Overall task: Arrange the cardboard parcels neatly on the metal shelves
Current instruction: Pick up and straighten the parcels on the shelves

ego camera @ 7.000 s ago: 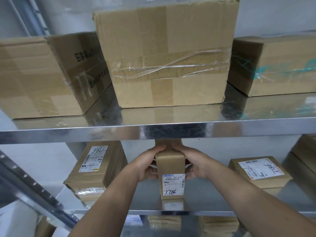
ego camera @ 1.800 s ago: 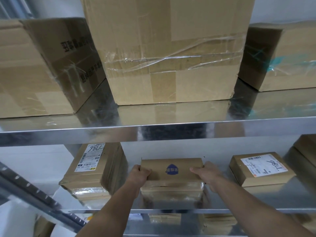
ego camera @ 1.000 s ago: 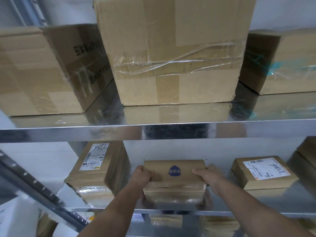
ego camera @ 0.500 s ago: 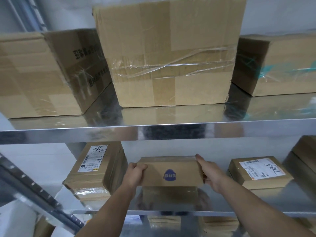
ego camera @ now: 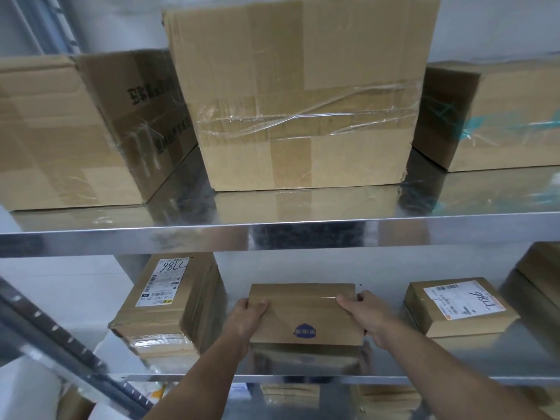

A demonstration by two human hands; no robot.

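Observation:
A small flat cardboard parcel with a round blue logo lies in the middle of the lower metal shelf, between two labelled parcels. My left hand grips its left edge, thumb on top. On the other side my right hand holds its right edge, thumb laid across the top. The parcel's broad face is tipped up towards me. A taller parcel marked 7786 stands to the left, and a flat parcel with a white label lies to the right.
Three large cardboard boxes stand on the upper shelf: left box, middle taped box, right box. Another box sits at the lower shelf's far right. A slanted metal upright crosses the lower left. More parcels lie below.
The narrow 7786 parcel held seven seconds ago is gone; I now hold a blue-logo parcel. Over the last second its top face tilted towards me, the logo moving to the near edge.

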